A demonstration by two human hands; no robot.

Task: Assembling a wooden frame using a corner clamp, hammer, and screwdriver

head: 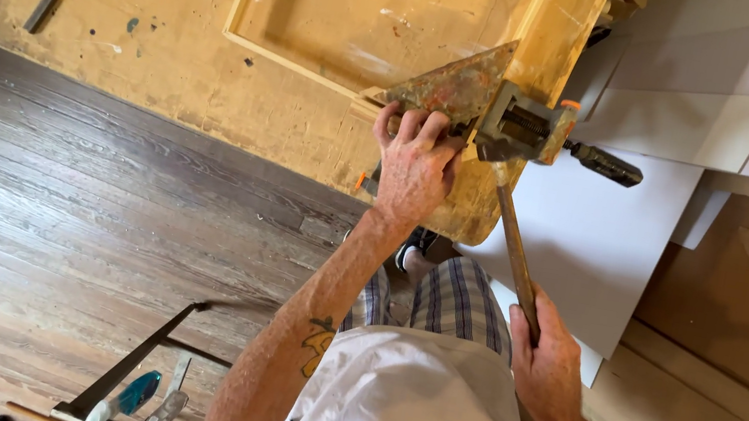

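The left hand (414,168) presses its fingers over a rusty triangular metal square (451,86), which lies at the corner of the paint-stained yellow wooden worktop (123,16). A metal corner clamp with a black handle (535,131) already sits on that corner. The right hand (548,356) closes its fingers around a wooden-handled hammer (515,249), whose head is at the clamp. The fixing seems not yet finished.

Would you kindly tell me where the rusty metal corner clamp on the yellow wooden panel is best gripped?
Probably by its dark screw handle, which juts free past the yellow wooden panel's edge, approached from the person's right. The rusty metal corner clamp's body is crowded: the left hand presses beside it, and the right hand holds a wooden-handled hammer whose head reaches it.
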